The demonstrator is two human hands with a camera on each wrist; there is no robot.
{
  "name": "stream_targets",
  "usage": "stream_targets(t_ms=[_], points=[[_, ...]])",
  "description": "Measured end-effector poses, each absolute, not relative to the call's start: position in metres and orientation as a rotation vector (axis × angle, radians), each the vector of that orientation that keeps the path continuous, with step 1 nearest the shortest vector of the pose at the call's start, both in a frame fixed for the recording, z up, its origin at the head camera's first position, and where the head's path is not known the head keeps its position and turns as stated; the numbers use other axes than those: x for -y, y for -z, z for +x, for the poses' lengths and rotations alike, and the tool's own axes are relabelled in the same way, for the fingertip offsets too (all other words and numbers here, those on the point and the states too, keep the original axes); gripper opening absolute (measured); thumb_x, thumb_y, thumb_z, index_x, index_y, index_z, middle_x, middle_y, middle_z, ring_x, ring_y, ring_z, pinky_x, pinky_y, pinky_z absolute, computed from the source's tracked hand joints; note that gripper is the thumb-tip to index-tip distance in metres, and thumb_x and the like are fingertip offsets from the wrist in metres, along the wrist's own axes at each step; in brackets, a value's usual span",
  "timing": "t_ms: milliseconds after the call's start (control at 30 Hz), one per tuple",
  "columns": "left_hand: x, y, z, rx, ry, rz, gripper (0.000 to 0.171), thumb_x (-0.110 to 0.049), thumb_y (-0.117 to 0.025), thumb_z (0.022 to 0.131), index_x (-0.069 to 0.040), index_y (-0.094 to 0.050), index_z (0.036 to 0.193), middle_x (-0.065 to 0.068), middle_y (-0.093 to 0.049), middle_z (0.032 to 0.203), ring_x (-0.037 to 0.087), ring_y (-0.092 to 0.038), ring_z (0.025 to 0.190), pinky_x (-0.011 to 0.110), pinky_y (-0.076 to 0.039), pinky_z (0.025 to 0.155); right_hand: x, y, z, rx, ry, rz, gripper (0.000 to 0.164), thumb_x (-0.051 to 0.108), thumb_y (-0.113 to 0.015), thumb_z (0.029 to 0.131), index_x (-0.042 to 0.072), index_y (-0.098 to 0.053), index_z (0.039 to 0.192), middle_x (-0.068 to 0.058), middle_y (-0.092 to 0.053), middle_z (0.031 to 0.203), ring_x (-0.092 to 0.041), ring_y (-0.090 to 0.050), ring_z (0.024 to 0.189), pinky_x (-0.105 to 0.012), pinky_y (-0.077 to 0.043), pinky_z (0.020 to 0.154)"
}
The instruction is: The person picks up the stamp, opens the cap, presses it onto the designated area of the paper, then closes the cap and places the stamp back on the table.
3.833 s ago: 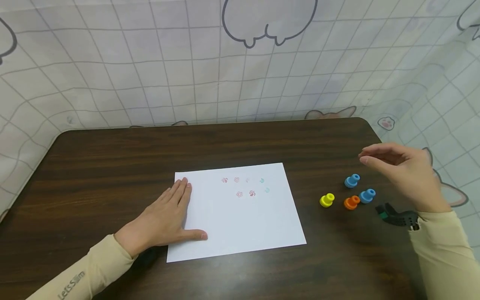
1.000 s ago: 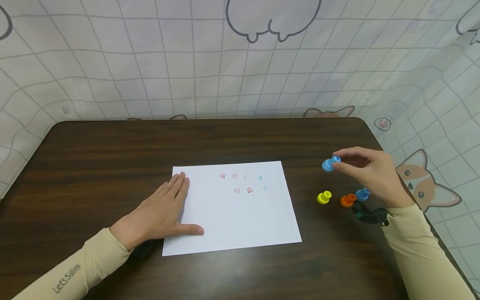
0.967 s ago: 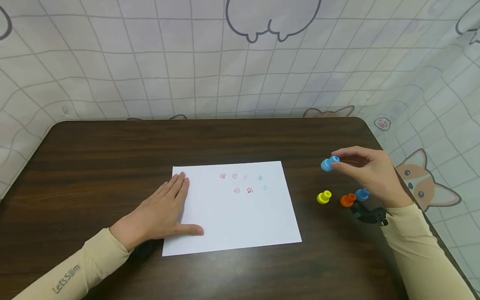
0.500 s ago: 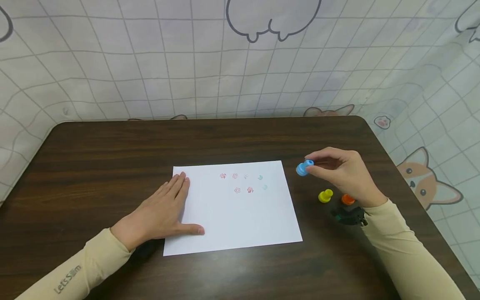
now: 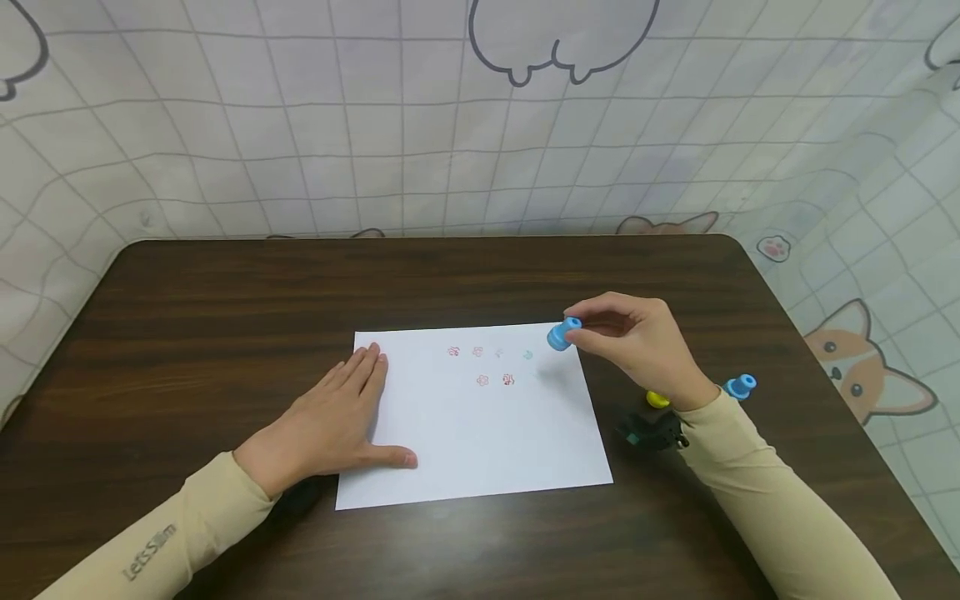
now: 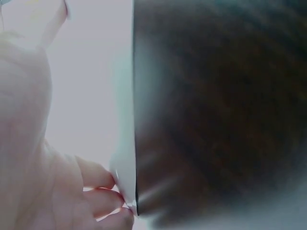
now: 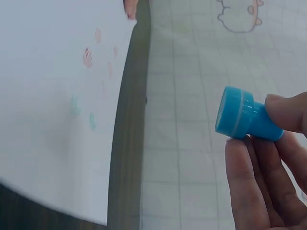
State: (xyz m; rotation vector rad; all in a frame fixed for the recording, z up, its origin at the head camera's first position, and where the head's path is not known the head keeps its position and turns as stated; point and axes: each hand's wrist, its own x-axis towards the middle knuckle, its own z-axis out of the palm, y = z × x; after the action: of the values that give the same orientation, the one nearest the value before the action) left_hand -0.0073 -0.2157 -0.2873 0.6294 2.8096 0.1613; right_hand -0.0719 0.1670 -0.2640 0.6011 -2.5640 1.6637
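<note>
My left hand (image 5: 330, 421) lies flat with straight fingers on the left side of a white sheet of paper (image 5: 480, 442); the left wrist view shows its fingertips by the paper's edge. Between thumb and fingers, my right hand (image 5: 637, 342) pinches a blue stamp (image 5: 564, 333) above the paper's upper right corner. In the right wrist view the stamp (image 7: 240, 114) is tilted and apart from the paper. Small red and teal prints, some flower-shaped, mark the sheet's upper part, among them a dark red print (image 5: 508, 380) and a teal print (image 5: 528, 355).
Right of the paper, a yellow stamp (image 5: 657, 400) is partly hidden by my right wrist, and another blue stamp (image 5: 741, 386) stands beyond the sleeve. The orange stamp is hidden. The dark wooden table (image 5: 225, 308) meets a grid-patterned cloth (image 5: 420, 125) at its back.
My right hand has picked up the blue stamp and carried it left from the stamp group to over the paper's upper right corner. The left hand has stayed on the sheet.
</note>
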Motion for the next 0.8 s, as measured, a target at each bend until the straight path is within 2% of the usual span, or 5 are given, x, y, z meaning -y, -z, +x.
stream_targets(t_ms=[300, 500, 633, 800], points=[[0.215, 0.289, -0.009, -2.804, -0.159, 0.643, 0.137, -0.091, -0.060, 0.073, 0.010, -0.026, 0.159, 0.029, -0.022, 0.169, 0.045, -0.024, 0.159, 0.061, -0.028, 0.127, -0.146, 0.262, -0.076, 2.530, -1.764, 0.619, 0.025, 0.009, -0.082, 0.088, 0.003, -0.077, 0.112, 0.004, -0.078, 0.104, -0.009, -0.075, 0.089, -0.021, -0.062, 0.087], [0.215, 0.286, -0.010, -2.802, -0.166, 0.642, 0.136, -0.090, -0.062, 0.074, 0.010, -0.025, 0.159, 0.029, -0.021, 0.169, 0.045, -0.023, 0.159, 0.061, -0.028, 0.127, -0.136, 0.262, -0.078, 2.497, -1.810, 0.650, 0.025, 0.005, -0.081, 0.088, 0.001, -0.076, 0.112, -0.009, -0.077, 0.109, -0.011, -0.075, 0.089, -0.023, -0.063, 0.087], [0.213, 0.284, -0.011, -2.821, -0.184, 0.642, 0.134, -0.089, -0.060, 0.077, 0.010, -0.024, 0.159, 0.029, -0.021, 0.169, 0.044, -0.024, 0.159, 0.060, -0.028, 0.128, -0.129, 0.262, -0.078, 2.481, -1.839, 0.675, 0.026, 0.005, -0.080, 0.088, 0.000, -0.076, 0.113, -0.014, -0.077, 0.110, -0.012, -0.075, 0.089, -0.024, -0.063, 0.087], [0.207, 0.275, -0.018, -2.855, -0.254, 0.638, 0.123, -0.082, -0.061, 0.084, 0.008, -0.025, 0.160, 0.029, -0.022, 0.169, 0.044, -0.024, 0.159, 0.059, -0.025, 0.129, -0.120, 0.262, -0.078, 2.458, -1.876, 0.676, 0.026, 0.004, -0.081, 0.087, 0.001, -0.076, 0.113, -0.013, -0.077, 0.109, -0.012, -0.075, 0.089, -0.025, -0.064, 0.087]])
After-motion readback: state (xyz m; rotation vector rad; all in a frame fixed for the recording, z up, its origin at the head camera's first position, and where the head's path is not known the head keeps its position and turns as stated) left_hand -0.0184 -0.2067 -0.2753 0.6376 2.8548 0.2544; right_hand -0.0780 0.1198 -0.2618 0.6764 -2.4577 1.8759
